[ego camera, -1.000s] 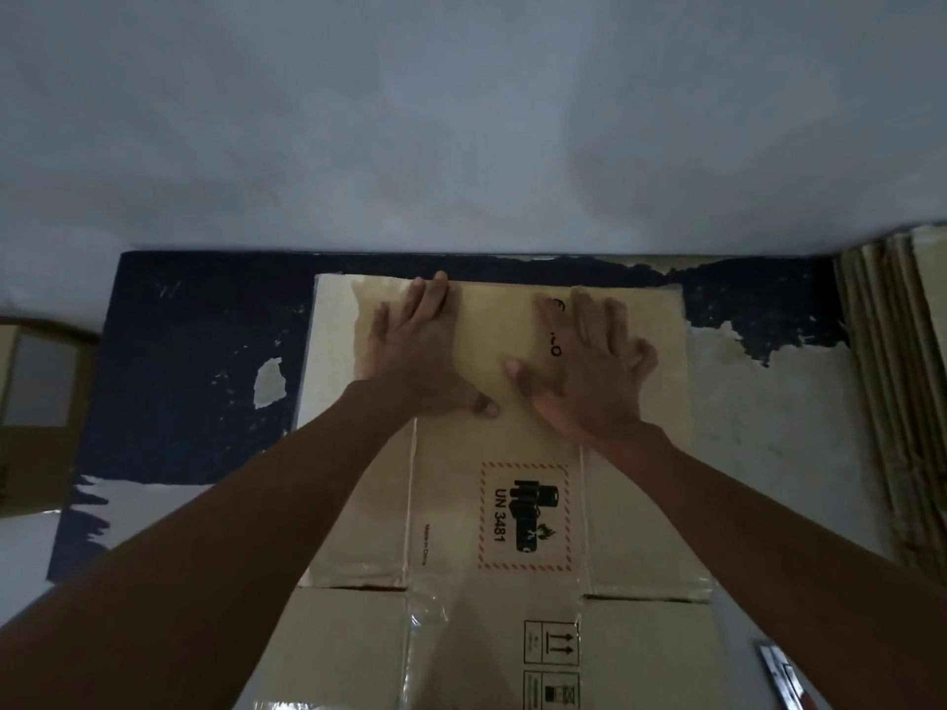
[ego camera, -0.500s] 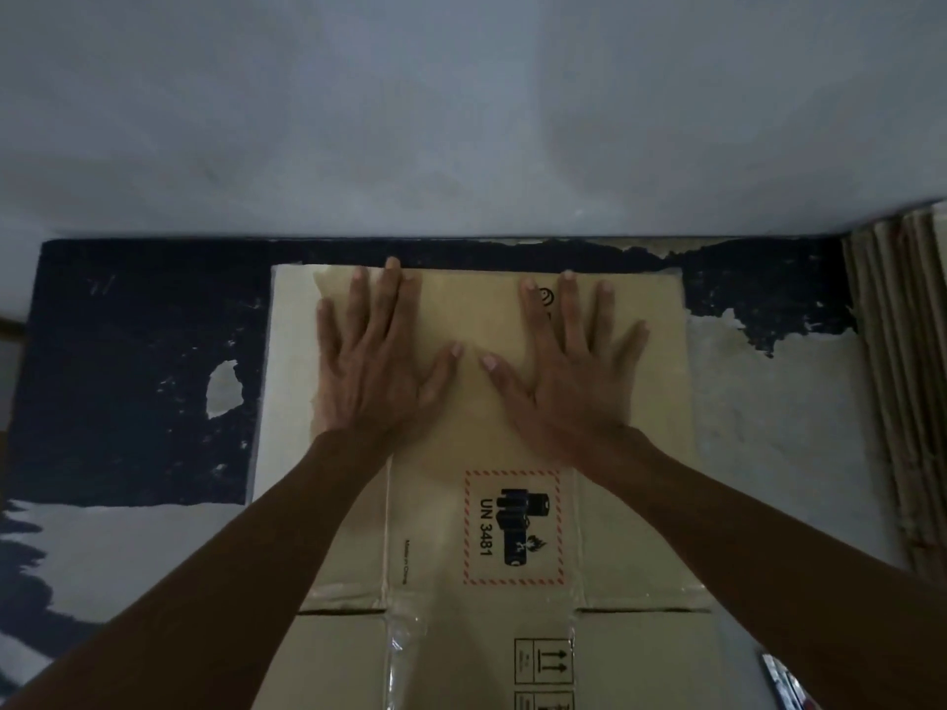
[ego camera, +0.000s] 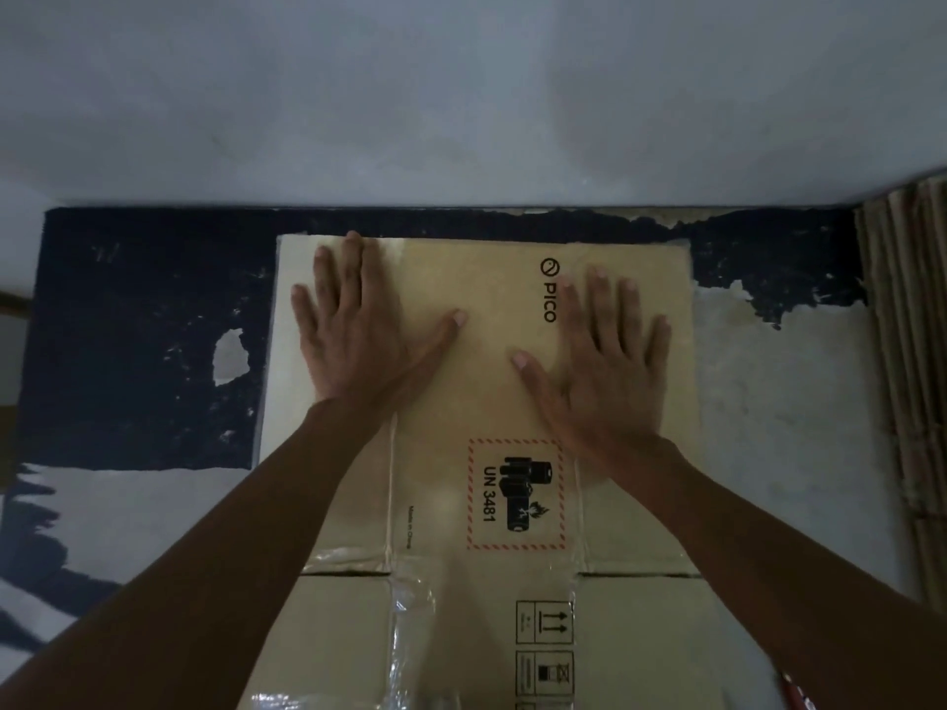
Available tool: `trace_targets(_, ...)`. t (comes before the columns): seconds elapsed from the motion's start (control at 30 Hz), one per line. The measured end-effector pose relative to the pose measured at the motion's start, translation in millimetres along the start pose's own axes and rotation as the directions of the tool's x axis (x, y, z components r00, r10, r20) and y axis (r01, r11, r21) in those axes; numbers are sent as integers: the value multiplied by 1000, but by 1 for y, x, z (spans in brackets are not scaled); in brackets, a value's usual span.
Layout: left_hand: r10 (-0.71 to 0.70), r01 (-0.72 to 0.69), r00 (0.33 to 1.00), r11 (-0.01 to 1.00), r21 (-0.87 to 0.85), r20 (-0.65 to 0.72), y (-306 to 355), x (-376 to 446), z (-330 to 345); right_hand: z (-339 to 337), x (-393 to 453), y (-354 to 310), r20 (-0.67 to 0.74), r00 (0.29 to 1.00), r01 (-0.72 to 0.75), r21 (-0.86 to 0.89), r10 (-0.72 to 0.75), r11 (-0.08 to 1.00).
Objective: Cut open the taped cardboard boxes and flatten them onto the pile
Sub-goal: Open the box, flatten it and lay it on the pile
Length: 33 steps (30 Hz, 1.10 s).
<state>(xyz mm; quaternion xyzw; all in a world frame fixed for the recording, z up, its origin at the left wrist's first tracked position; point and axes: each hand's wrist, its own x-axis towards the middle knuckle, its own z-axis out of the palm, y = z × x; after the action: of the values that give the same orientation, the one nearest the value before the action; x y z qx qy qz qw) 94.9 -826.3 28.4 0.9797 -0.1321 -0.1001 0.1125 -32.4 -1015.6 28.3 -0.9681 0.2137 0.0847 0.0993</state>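
Both hands have slid apart since the earlier frame, so the PICO print (ego camera: 549, 292) between them now shows. I see the wall (ego camera: 461, 94) across the top and the floor (ego camera: 128, 325), dark with pale peeled patches, below it. On the floor, pushed close to the wall, lies the box (ego camera: 487, 392), flattened, resting on a paler sheet (ego camera: 279, 320) whose edge shows at the left; I take that for the pile. At the far right stands a stack of cardboard (ego camera: 907, 351) on edge.

My left hand (ego camera: 358, 340) lies flat on the far left part of the box, fingers straight and spread, gripping nothing. My right hand (ego camera: 607, 371) lies the same way on the far right part, palm down, holding nothing. I judge the wide spread is there to press the panel level across its width so it does not spring up.

Nearer me sits the UN 3481 label (ego camera: 515, 494), and clear tape (ego camera: 410, 632) runs along the seam towards the near flaps, glinting. At the bottom right corner a small red and white thing (ego camera: 797, 691) pokes in; I cannot tell what it is.
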Motion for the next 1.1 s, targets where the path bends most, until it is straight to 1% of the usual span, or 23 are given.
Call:
trace_targets(0.07, 32, -31, 999, 999, -36, 18, -7, 1, 1, -1, -2, 0, -12, 1000, 10, 6, -10, 1000)
trace_targets(0.13, 97, -94, 995, 990, -104, 29, -18, -6, 0, -1, 0, -1, -11, 1000, 21, 7, -21, 1000)
trace_targets(0.2, 132, -127, 991, 983, -134, 27, -28, -33, 2, -1, 0, 0, -10, 1000, 22, 14, -22, 1000)
trace_targets(0.27, 93, -89, 995, 988, -124, 26, -33, -81, 8, 0, -1, 0, -14, 1000, 25, 26, -25, 999)
trace_targets(0.37, -5, 5, 1000, 997, -76, 4, -34, -146, 20, 3, -2, 3, -46, 998, 34, 23, -33, 999)
trace_targets(0.43, -48, 47, 999, 998, -51, -24, -33, -159, 25, 4, -2, 4, -77, 996, 37, 49, -34, 998)
trace_targets(0.5, -54, 54, 998, 998, -37, -22, -32, -157, 25, 6, -8, 3, -117, 993, 40, 110, -28, 993)
trace_targets(0.57, -65, 65, 998, 998, -14, -25, -29, -158, 25, 9, -24, 6, -126, 992, 36, 160, -16, 986)
trace_targets(0.6, -95, 95, 995, 995, -1, -42, -29, -159, 25, 11, -38, 9, -120, 993, 23, 165, -4, 986)
trace_targets(0.63, -157, 158, 986, 987, 5, -56, -28, -161, 25, 14, -55, 13, -109, 994, -5, 161, 23, 987)
trace_targets(0.67, -251, 251, 966, 968, -3, -62, -27, -163, 23, 15, -75, 18, -99, 992, -60, 162, 77, 985)
trace_targets(0.73, -460, 457, 887, 887, -59, -48, -26, -164, 19, 15, -114, 27, -88, 969, -207, 207, 229, 956)
trace_targets(0.77, -534, 528, 845, 844, -99, -45, -25, -163, 15, 13, -129, 28, -77, 951, -272, 248, 299, 930)
trace_targets(0.8, -579, 568, 814, 812, -135, -53, -24, -162, 12, 11, -141, 27, -64, 931, -325, 295, 358, 898)
trace_targets(0.87, -599, 578, 795, 797, -176, -98, -24, -161, 6, 5, -153, 21, -55, 895, -396, 359, 442, 845)
trace_targets(0.93, -614, 585, 780, 785, -205, -124, -29, -159, -1, -5, -151, 16, -24, 866, -465, 331, 500, 821)
trace_targets(1.0, -650, 610, 758, 738, -287, -59, -41, -154, -13, -18, -141, 18, 69, 825, -554, 297, 561, 778)
trace_targets(1.03, -646, 603, 763, 721, -341, -19, -49, -151, -21, -23, -137, 23, 118, 798, -593, 328, 591, 735)
trace_targets(1.1, -592, 558, 803, 707, -433, 67, -67, -150, -37, -27, -131, 35, 227, 755, -638, 471, 615, 609)
